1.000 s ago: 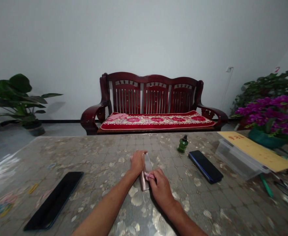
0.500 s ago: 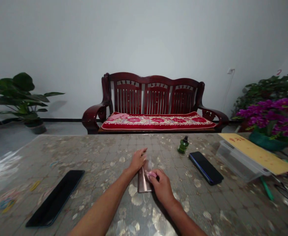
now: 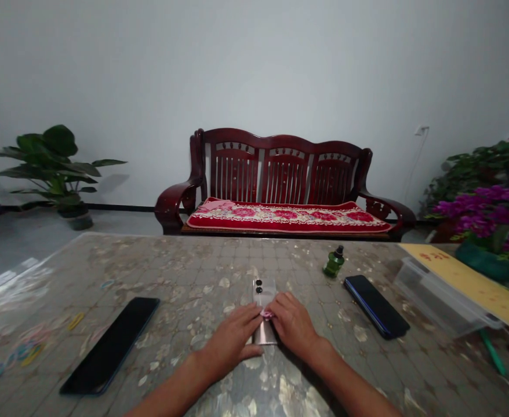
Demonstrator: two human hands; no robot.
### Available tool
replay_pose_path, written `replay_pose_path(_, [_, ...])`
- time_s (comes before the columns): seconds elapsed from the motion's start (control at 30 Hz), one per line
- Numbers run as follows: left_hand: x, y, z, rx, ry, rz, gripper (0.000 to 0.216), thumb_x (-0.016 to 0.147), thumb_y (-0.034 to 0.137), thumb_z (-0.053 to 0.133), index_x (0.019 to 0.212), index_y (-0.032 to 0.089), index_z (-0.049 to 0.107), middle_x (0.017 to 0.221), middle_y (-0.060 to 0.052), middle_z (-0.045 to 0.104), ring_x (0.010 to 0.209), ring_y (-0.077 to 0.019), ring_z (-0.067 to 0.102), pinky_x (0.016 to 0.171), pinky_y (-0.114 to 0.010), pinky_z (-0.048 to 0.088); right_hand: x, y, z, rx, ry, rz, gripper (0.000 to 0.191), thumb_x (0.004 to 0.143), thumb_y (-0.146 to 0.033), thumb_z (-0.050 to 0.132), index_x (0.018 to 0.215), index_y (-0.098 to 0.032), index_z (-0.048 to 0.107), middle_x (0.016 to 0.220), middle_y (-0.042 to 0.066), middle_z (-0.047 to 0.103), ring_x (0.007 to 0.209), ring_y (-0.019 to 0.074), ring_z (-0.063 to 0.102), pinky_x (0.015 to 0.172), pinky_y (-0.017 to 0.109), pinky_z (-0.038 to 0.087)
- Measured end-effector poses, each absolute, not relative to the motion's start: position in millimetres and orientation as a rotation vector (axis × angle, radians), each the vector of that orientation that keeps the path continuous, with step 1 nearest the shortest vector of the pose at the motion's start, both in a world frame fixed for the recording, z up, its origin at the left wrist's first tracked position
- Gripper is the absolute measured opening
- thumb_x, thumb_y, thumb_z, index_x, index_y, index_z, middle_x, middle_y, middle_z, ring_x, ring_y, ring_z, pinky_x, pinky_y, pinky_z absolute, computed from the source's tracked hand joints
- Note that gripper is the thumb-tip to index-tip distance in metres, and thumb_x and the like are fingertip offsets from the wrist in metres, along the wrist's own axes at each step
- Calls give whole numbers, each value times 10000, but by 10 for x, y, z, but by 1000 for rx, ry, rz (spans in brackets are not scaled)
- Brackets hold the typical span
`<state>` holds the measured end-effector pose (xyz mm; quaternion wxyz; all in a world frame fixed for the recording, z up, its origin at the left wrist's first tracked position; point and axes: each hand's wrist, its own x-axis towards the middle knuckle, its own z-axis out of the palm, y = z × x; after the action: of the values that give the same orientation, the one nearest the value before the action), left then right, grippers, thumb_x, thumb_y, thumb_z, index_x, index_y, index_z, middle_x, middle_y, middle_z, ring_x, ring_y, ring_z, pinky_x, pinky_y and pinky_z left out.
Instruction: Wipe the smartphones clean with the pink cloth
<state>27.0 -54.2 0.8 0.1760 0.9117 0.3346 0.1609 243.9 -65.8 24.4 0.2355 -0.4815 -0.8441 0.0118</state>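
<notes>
A silvery phone [image 3: 265,334] lies back up on the table, with two dark camera lenses at its far end. My right hand [image 3: 295,324] is closed on a small pink cloth [image 3: 266,314] against the phone's back. From the left, my left hand [image 3: 232,336] rests over the phone's edge, fingers stretched toward the cloth and thumb apart near the phone's lower end. Whether its fingertips also touch the cloth I cannot tell.
A dark phone [image 3: 111,344] lies left and another phone [image 3: 376,307] right. Beyond the latter stands a clear plastic box [image 3: 448,301] under a yellow envelope [image 3: 472,284]. A green bottle [image 3: 333,263] stands farther back. Colourful rubber bands [image 3: 22,353] lie far left.
My left hand has come back from the phone's far end to its near left side, uncovering the camera lenses. My right hand keeps the pink cloth on the phone. The view has shifted slightly left.
</notes>
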Motion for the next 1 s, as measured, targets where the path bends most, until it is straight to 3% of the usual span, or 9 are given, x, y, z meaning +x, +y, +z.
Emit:
replay_pose_path(0.13, [338,-541,103,2581,938,464,523,879,362,715,1363,238,559,1427,-114,562,1312,-294,518,1134,-439,389,2426,-451,258,-1475,-2338,-57,195,907,-88,525,871,-198,682,905,59,633,890,220,523,784,308,390])
replay_pose_path(0.33, [366,-585,158,2598,943,494,369,910,338,656,1257,218,613,1324,-111,626,1213,-289,587,1080,-419,439,2377,-58,361,-1678,-2305,-20,217,967,-156,510,913,-198,715,965,67,658,958,202,541,832,283,386])
replay_pose_path(1.0, [345,-532,120,2610,876,485,414,884,318,683,1275,250,567,1298,-77,639,1217,-282,577,1093,-418,398,2359,-93,344,-1568,-2362,-23,239,946,-128,516,885,-209,733,910,58,645,915,201,521,793,286,369])
